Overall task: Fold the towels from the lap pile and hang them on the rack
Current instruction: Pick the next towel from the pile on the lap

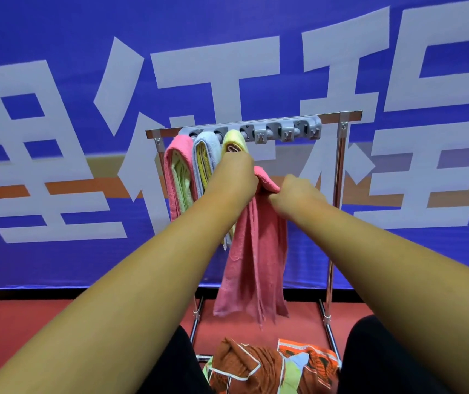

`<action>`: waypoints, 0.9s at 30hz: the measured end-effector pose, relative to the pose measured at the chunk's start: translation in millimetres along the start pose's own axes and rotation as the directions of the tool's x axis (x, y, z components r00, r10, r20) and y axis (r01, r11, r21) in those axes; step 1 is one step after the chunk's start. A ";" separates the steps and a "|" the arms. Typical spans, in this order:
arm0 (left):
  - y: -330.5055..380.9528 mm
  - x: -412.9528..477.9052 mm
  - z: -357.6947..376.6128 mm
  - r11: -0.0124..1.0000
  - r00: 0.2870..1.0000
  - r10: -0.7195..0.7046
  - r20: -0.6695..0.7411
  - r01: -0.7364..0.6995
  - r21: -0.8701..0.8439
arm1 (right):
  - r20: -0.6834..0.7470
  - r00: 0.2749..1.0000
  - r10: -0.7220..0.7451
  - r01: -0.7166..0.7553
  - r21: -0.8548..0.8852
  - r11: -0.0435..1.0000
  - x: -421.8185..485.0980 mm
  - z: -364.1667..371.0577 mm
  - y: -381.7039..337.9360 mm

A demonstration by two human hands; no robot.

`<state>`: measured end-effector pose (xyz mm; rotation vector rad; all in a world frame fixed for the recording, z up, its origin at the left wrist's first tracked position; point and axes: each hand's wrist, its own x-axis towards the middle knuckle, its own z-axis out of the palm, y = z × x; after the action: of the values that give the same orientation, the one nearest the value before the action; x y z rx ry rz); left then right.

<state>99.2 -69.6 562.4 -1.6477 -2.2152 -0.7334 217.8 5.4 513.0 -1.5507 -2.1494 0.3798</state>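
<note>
Hands (pixel 237 177) (pixel 295 194) on pink towel (pixel 253 260), lengthwise vertical

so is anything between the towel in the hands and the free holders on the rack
Nothing visible does: the pink towel, gripped by the left hand and right hand, hangs below the free holders, right of the hung yellow towel.
</note>
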 end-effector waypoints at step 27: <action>13.2 101.4 20.4 0.985 0.995 -0.065 -0.074 0.053 -0.163 | -0.190 0.898 -0.396 0.355 -0.216 0.909 94.0 -48.3 7.6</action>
<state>81.9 26.1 600.0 -1.6005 -2.2087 -0.9995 224.5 94.6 569.8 -1.1517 -2.2741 -0.1194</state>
